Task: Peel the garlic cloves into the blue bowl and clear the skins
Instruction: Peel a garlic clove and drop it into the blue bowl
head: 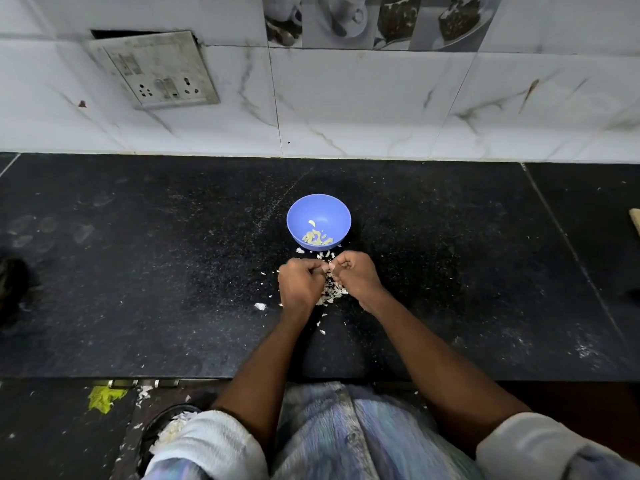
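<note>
hands: left (299,284), right (356,276) pinch together | skins (332,294) beneath | blue bowl (319,206) beyond

You can't see what your left hand (300,284) and right hand (356,277) pinch between curled fingertips; it's too small to tell. They cover part of the skins (332,296) on the surface (138,271).

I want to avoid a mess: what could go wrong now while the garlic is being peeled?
1. The left hand and right hand work over the counter, not the blue bowl, so a clove could drop among the skins.
2. Skins near the rim might get into the bowl.
</note>
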A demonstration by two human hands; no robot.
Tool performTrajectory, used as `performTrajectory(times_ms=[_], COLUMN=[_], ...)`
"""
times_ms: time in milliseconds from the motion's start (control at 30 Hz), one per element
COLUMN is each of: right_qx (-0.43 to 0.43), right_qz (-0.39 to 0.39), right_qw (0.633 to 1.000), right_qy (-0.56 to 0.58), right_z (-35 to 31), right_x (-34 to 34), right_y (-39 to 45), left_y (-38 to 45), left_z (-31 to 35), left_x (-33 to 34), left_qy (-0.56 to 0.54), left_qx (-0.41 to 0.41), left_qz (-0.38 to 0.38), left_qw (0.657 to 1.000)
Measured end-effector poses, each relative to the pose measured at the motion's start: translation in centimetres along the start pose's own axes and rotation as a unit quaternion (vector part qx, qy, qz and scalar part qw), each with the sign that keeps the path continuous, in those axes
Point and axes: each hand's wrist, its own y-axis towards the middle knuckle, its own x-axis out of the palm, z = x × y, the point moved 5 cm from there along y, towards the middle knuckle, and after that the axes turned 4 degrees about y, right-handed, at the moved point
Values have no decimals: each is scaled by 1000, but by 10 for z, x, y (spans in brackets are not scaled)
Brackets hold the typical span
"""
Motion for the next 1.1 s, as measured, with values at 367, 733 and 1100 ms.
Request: performTrajectory(times_ms=[367, 733, 1100], right_qx=[354, -176, 64], right_qz=[-122, -14, -72], right_qw=[892, 958, 995], right_qy=[252, -225, 23], right_z=[4, -32, -10], right_x=[13, -6, -3], right_y=[-4, 8, 15], left_y=[-8, 4, 11], left_z=[5, -4, -6], left_x=[-3, 17, 5], left_qy=[136, -363, -113], left_qx=[214, -451, -81], left_qz=[39, -144, -39], left_qw=[967, 802, 989])
